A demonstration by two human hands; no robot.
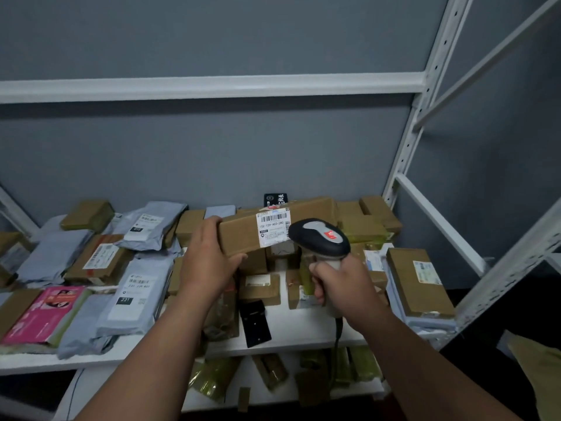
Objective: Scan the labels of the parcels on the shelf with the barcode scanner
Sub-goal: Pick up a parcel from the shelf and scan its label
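My left hand (209, 256) grips the left end of a long brown cardboard parcel (309, 209), lifted above the shelf with its white barcode label (273, 226) facing me. My right hand (340, 282) holds the handle of a grey and black barcode scanner (320, 237). The scanner head sits just right of the label, close against the parcel's lower right part. Its cable hangs down below my right wrist.
The white shelf (291, 337) is crowded with brown boxes, grey mailer bags (133, 294) and a pink packet (50, 312). A flat box (417, 282) lies at the right, a black item (255, 323) near the front edge. White uprights (408, 147) stand right; more parcels fill the lower shelf.
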